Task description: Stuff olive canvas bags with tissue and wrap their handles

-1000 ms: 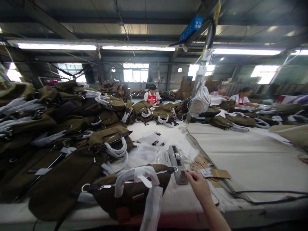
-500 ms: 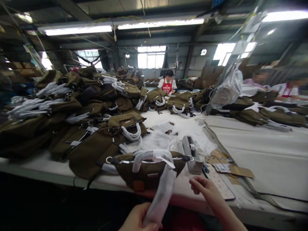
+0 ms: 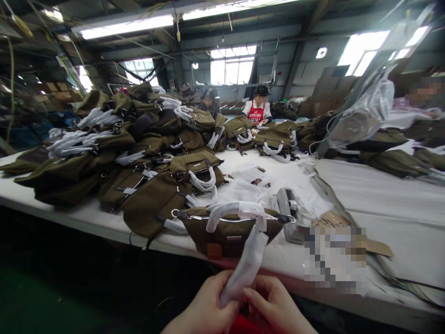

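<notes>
the right hand (image 3: 273, 297) has joined the left hand (image 3: 210, 299) at the wrapped handle (image 3: 251, 255): left fingers clasp it, right's grip unclear, making the work two-handed.

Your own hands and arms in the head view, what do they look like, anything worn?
The left hand and right hand are bare, without gloves; no ring or watch is visible. No sleeves show. Red cloth below may be clothing.
</notes>
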Motion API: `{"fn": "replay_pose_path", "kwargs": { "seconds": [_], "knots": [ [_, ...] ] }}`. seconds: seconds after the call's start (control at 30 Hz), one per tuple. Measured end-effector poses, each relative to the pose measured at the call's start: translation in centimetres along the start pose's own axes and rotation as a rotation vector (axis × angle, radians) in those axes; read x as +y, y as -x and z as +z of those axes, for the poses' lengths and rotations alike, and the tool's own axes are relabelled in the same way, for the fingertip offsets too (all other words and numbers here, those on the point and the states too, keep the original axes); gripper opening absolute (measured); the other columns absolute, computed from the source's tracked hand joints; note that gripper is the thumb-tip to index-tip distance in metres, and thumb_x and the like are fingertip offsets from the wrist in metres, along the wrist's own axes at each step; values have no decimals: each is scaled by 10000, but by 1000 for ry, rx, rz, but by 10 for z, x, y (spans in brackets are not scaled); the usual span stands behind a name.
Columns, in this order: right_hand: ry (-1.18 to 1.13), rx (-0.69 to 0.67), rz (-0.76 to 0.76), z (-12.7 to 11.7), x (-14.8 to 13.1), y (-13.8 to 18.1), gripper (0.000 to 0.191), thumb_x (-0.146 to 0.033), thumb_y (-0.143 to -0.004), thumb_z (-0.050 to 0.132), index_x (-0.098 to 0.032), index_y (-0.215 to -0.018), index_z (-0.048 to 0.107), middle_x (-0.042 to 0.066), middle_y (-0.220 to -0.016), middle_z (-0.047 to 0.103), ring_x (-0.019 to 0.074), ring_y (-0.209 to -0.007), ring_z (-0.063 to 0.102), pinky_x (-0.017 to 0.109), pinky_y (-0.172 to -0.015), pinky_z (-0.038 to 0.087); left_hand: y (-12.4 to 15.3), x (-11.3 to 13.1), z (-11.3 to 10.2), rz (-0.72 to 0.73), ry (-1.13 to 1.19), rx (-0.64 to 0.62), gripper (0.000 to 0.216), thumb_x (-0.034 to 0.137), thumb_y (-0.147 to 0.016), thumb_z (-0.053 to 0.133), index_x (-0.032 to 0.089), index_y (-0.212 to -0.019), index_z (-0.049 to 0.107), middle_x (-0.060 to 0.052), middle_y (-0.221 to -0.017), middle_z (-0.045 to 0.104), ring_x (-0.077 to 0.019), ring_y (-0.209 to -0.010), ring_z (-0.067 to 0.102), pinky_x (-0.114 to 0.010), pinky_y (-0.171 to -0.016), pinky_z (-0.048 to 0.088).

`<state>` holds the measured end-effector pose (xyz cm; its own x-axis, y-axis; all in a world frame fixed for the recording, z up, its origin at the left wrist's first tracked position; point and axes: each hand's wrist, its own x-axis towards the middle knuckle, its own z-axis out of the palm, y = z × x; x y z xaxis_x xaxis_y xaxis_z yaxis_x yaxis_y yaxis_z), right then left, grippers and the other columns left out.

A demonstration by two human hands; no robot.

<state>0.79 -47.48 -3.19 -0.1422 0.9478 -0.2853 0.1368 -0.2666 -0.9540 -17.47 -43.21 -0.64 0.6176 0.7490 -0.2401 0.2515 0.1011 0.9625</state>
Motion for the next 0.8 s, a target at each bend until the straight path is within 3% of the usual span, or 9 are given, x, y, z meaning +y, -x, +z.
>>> {"fn": "replay_pose_path", "kwargs": {
  "seconds": [0.2, 0.3, 0.4, 0.53, 0.67, 0.8],
  "knots": [
    [29, 92, 38, 6, 11, -6, 453, -579, -761, 658, -131, -692, 643, 39, -616, 639, 133, -547, 518, 247, -526, 377, -1, -1, 0, 77, -44, -3, 374, 159, -743, 592, 101, -1103, 672, -92, -998, 728, -241, -893, 654, -292, -781, 513],
    [58, 107, 47, 5, 15, -7, 393, -505, -776, 663, -122, -688, 662, 40, -616, 652, 138, -553, 533, 240, -520, 378, -5, -9, 4, 101, -17, 53, 346, 338, -828, 604, 93, -1061, 679, -108, -955, 726, -238, -853, 644, -295, -743, 513],
    [49, 98, 49, 5, 15, -8, 397, -497, -779, 678, -109, -695, 680, 40, -604, 651, 137, -542, 535, 237, -511, 378, -8, -18, 7, 118, 36, 71, 464, 515, -887, 549, 105, -1060, 681, -107, -944, 730, -236, -861, 645, -305, -764, 515],
    [68, 121, 57, 7, 16, -9, 474, -572, -779, 670, -108, -682, 687, 59, -601, 660, 151, -538, 552, 246, -509, 394, -7, -26, 8, 120, 184, 73, 609, 641, -849, 559, 93, -1094, 662, -117, -953, 715, -220, -836, 630, -309, -760, 503],
    [89, 129, 59, 11, 19, -12, 585, -689, -763, 630, -121, -621, 658, 64, -580, 633, 148, -525, 525, 248, -495, 371, -6, -30, 6, 95, 314, 50, 640, 663, -802, 623, 95, -1095, 656, -100, -905, 688, -178, -783, 596, -279, -710, 475],
    [-61, -11, -128, 14, 17, -14, 728, -860, -680, 557, -140, -621, 646, 32, -564, 559, 127, -517, 446, 251, -511, 362, -6, -34, 5, -65, 587, -46, 676, 689, -697, 718, 111, -1044, 672, -50, -730, 639, -107, -587, 533, -225, -569, 396]
  ]
}}
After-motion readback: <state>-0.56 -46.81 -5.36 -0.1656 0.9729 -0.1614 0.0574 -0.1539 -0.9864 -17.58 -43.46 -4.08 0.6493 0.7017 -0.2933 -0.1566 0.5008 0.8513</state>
